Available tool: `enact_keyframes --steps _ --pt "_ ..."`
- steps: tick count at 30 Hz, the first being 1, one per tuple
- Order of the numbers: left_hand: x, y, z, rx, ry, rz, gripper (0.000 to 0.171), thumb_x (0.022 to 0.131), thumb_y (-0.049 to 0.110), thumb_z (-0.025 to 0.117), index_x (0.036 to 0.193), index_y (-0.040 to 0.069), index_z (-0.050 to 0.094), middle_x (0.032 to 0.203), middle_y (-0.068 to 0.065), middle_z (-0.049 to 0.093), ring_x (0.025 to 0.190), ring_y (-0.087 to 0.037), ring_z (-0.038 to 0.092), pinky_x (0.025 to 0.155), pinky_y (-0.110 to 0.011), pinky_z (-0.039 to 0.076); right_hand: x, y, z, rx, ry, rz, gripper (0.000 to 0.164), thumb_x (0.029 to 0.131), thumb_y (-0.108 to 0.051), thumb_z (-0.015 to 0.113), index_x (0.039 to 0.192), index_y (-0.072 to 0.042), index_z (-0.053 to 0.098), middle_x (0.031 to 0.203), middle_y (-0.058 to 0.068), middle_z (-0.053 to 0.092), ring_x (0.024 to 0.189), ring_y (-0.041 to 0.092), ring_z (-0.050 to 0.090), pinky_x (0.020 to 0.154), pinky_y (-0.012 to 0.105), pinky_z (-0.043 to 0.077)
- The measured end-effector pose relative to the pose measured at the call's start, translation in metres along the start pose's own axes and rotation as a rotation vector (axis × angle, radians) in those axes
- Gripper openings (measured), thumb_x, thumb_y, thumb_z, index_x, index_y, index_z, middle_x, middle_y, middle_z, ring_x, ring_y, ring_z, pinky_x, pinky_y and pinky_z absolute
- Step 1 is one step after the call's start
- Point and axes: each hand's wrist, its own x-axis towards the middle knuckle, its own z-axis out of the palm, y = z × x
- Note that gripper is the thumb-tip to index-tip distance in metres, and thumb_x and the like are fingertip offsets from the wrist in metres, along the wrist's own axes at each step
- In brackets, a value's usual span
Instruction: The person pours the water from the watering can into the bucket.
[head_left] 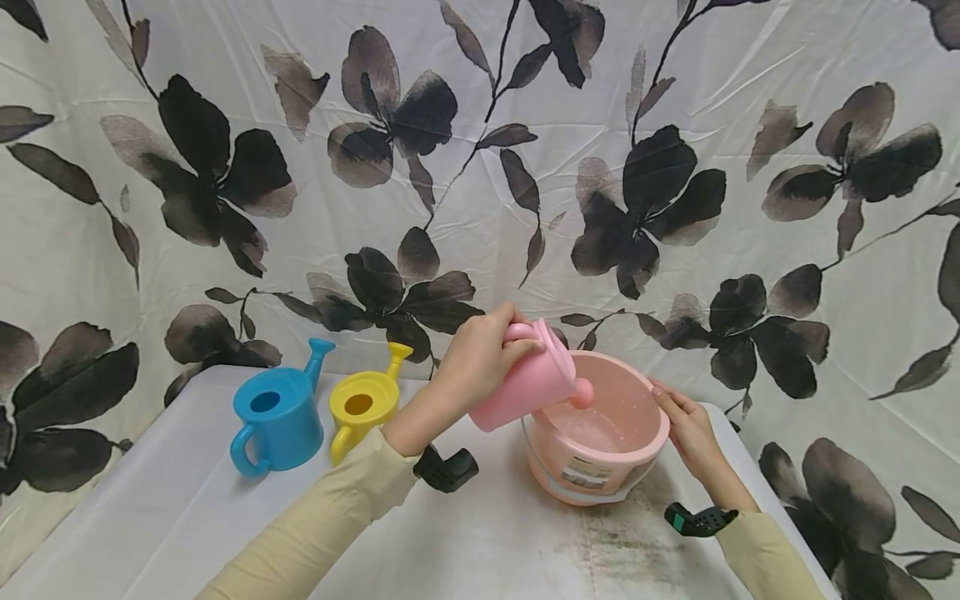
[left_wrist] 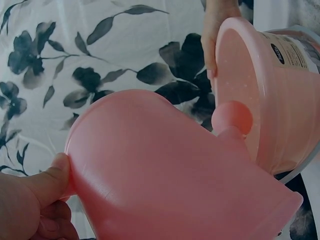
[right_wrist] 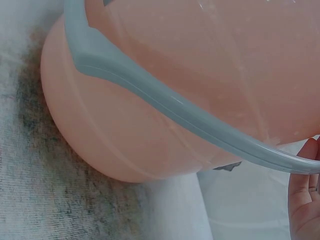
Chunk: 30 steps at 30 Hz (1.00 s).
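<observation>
My left hand (head_left: 483, 350) grips the handle of a pink watering can (head_left: 517, 387). The can is tilted, and its round sprinkler head hangs over the opening of a pink bucket (head_left: 600, 442). In the left wrist view the can's body fills the middle, with thumb and curled fingers at its handle. The bucket leans a little on the table, its grey handle (right_wrist: 175, 107) hanging down along the side. At the bucket's right rim my right hand (head_left: 693, 433) holds the edge with its fingers. Whether water is flowing cannot be made out.
A blue watering can (head_left: 288, 425) and a yellow watering can (head_left: 367, 400) stand on the left of the white table (head_left: 187, 517). Dark greenish stains (head_left: 637, 533) mark the tabletop in front of the bucket. A floral cloth (head_left: 480, 192) hangs behind.
</observation>
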Motion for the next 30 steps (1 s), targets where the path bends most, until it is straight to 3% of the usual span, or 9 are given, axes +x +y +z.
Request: enact_keyframes --steps 30 --pt "0.013 0.003 0.013 0.043 0.028 -0.036 0.023 0.087 0.029 0.071 0.097 0.011 0.061 0.093 -0.009 0.071 0.082 -0.024 0.062 0.074 -0.036 0.048 0.025 0.004 -0.009 0.002 -0.046 -0.006 0.067 0.101 -0.035 0.048 0.146 0.01 0.026 0.102 -0.031 0.057 0.099 -0.015 0.057 0.083 0.01 0.048"
